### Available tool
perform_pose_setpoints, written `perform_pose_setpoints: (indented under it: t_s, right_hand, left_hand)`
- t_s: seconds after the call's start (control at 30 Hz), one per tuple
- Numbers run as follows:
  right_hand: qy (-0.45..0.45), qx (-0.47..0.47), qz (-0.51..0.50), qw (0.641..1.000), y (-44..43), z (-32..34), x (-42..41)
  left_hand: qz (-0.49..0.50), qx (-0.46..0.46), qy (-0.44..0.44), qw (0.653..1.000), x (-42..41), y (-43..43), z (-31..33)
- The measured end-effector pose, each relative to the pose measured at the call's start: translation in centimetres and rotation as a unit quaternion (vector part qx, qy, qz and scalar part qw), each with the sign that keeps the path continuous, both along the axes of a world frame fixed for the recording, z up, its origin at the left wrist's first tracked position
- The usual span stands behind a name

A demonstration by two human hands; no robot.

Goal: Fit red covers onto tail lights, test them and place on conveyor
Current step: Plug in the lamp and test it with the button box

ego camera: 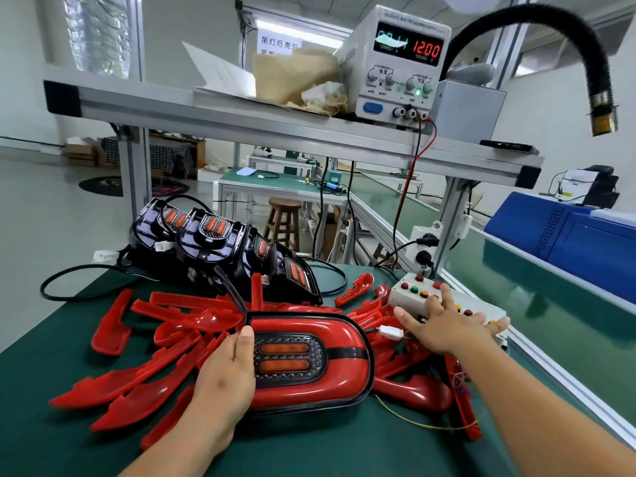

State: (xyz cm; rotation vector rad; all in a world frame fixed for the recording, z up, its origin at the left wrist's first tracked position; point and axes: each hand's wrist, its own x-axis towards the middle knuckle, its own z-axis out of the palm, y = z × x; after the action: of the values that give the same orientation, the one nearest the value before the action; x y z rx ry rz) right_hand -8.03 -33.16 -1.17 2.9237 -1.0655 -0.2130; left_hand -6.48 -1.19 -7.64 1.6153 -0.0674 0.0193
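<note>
Your left hand (223, 380) grips covered tail light (309, 356), thumb on top, likely steadying it for test; your right hand (451, 328), fingers spread, rests on button box (401, 299).

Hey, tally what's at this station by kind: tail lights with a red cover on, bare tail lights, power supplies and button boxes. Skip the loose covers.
covered tail light: 1
bare tail lights: 4 in view
power supply: 1
button box: 1
Total: 7
</note>
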Motion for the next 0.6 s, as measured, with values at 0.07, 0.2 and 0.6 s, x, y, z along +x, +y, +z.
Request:
perform_pose_setpoints:
  t_s: [0.07,0.2,0.6]
  right_hand:
    - [0.008,-0.006,0.01,1.0,-0.15,-0.01,-0.11]
    - [0.016,-0.018,0.017,1.0,-0.29,0.02,-0.18]
    - [0.004,-0.013,0.009,1.0,-0.38,-0.15,-0.04]
  left_hand:
    - [0.003,0.006,-0.01,1.0,-0.01,0.04,0.01]
    - [-0.004,-0.01,-0.01,1.0,0.02,-0.02,0.0]
    - [0.011,0.015,-0.022,1.0,-0.02,-0.1,0.18]
